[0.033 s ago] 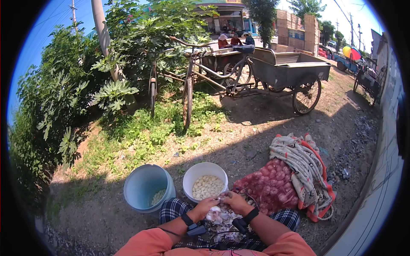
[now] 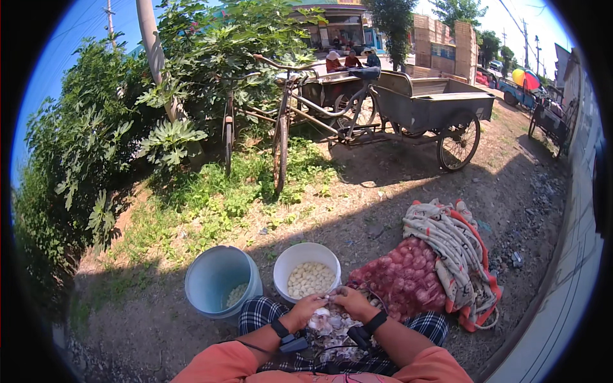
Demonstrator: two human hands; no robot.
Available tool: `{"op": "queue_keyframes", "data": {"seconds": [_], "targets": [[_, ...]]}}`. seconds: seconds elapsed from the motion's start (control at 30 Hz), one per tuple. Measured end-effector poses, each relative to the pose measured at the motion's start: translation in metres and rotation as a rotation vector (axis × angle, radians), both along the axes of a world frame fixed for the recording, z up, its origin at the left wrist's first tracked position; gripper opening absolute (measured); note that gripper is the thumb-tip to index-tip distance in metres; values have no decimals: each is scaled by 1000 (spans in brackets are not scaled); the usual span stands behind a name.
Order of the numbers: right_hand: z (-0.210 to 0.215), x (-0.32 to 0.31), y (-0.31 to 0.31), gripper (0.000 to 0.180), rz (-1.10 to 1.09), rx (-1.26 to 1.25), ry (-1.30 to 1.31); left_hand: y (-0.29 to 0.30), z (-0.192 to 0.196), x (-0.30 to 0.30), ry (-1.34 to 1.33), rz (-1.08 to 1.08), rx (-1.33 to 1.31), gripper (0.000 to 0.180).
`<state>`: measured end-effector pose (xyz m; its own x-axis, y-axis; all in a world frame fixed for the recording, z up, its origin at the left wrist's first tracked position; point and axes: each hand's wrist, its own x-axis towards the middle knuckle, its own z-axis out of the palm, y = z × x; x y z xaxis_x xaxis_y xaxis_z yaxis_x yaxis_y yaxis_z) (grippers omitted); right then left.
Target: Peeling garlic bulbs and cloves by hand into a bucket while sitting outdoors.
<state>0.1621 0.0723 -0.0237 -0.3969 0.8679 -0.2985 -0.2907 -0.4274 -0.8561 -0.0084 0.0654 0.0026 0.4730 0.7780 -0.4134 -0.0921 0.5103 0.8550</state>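
Note:
My left hand [image 2: 309, 309] and my right hand [image 2: 352, 303] meet over my lap, fingertips pinched together on a small pale garlic clove [image 2: 329, 296], mostly hidden by the fingers. Beneath them, loose garlic and papery skins [image 2: 332, 332] are heaped on my checked trousers. Just beyond the hands stands a white bucket [image 2: 279, 273] partly filled with peeled garlic cloves [image 2: 311, 279]. To its left, a larger pale blue bucket [image 2: 203, 281] has a few peeled cloves at the bottom. A red mesh sack of whole garlic bulbs [image 2: 408, 271] lies close to my right hand.
A crumpled white and orange cloth sack [image 2: 450, 246] lies over the mesh sack. Past the weeds, a cargo tricycle [image 2: 421, 105] is parked, with several people farther back. Leafy bushes [image 2: 83, 140] rise on the left; a pale wall [image 2: 568, 255] runs along the right.

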Motion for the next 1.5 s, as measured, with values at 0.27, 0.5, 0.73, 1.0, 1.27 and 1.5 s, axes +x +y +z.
{"op": "queue_keyframes", "data": {"seconds": [0.27,0.5,0.73,1.0,1.27,1.5], "targets": [[-8,-4,-4,28,51,396,-784,-5,0,1,819,-89,717,27],[-4,-5,-6,28,63,468,-765,-5,-1,-2,846,-54,755,28],[-5,-7,-15,26,54,485,-826,-12,-2,-2,916,-140,826,26],[-11,-14,-4,17,-68,164,-494,-1,-4,3,782,-34,764,23],[-5,-19,-6,12,-152,-159,231,10,-7,5,-59,218,65,18],[10,-13,-10,14,-60,-45,-70,7,-15,-2,111,193,169,19]]}}
